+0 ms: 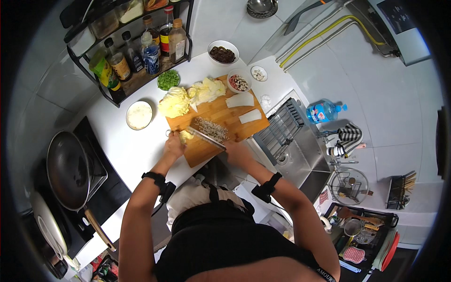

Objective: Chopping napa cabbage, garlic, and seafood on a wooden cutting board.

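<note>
My right hand [238, 154] grips the handle of a kitchen knife [207, 138], its blade standing on edge across a wooden cutting board [197, 151]. Beyond the blade lies a finely chopped, pale and greyish food [212, 129]. At the board's left edge my left hand [174, 143] is closed around something hard to make out, beside a small yellow cabbage piece [185, 135]. Yellow cabbage leaves [175, 102] and a paler leaf pile [208, 92] cover the board's far left. Two flat white slices [240, 100] [250, 116] rest on the right part.
Bowls of chopped greens [168, 80], a white food [139, 115], dark food [222, 53] and diced food [239, 81] surround the board. A sink [306, 155] with a drying rack [283, 128] is at right. A wok [68, 171] sits at left, below a bottle rack [135, 83].
</note>
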Demonstrator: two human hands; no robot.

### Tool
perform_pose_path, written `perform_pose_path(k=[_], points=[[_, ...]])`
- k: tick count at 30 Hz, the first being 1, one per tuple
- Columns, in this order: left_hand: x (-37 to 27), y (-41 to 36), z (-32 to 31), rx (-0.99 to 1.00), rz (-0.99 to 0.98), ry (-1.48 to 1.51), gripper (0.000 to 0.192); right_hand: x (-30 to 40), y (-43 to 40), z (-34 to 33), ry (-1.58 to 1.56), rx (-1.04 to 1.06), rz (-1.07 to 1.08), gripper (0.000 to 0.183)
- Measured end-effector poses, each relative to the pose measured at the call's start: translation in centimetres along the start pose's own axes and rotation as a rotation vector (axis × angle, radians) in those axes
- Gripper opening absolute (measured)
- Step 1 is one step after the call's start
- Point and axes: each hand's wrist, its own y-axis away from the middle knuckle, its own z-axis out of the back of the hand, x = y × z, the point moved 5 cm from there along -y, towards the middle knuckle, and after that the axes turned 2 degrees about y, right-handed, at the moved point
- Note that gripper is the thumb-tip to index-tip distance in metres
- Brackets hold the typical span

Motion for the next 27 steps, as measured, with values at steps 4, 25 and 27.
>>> perform_pose_path(k=[4, 25, 27], points=[[1.5, 1.1, 0.6, 0.061, -0.034, 0.016, 0.031, -1.3, -0.2, -2.7, -0.072, -0.055, 0.032, 0.016], [-1.5, -2.6, -1.7, 0.113, -0.127, -0.391, 0.056, -3.5, -3.6, 1.7, -0.009, -0.041, -0.004, 0.024], [-3.0, -2.1, -0.8, 0.135, -0.118, -0.368, 0.056, -4.8, -3.9, 0.7, 0.019, -0.028, -0.034, 0.025]])
